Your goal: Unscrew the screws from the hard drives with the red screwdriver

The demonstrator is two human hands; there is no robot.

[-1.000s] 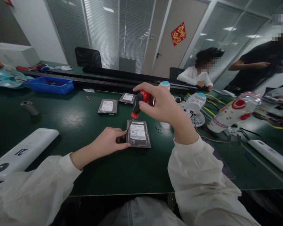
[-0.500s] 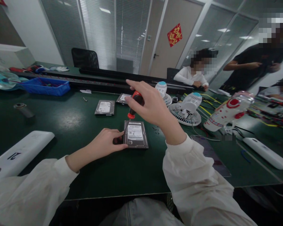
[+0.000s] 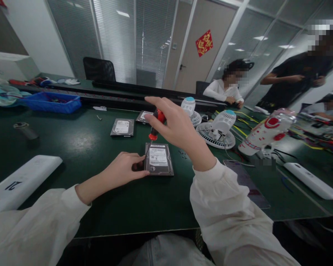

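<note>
A hard drive (image 3: 162, 159) with a white label lies flat on the green table before me. My left hand (image 3: 126, 165) grips its left edge, thumb at the near corner and fingers along the side. Above the drive, my right hand (image 3: 173, 123) holds a red and black screwdriver (image 3: 153, 133) between thumb and fingers, with the index finger raised. The shaft slants down to the drive's left edge near my left fingers; its tip is hard to make out. Small screws (image 3: 182, 153) are scattered just right of the drive.
Two more hard drives, one (image 3: 122, 127) in plain view and one (image 3: 144, 117) partly hidden, lie farther back. White fans (image 3: 216, 135) and a dark phone-like slab (image 3: 246, 183) are at right. A blue tray (image 3: 54, 102) stands back left. People are across the table.
The view has shifted slightly. My right hand and the screwdriver handle have turned a little, while my left hand keeps its hold on the drive.
</note>
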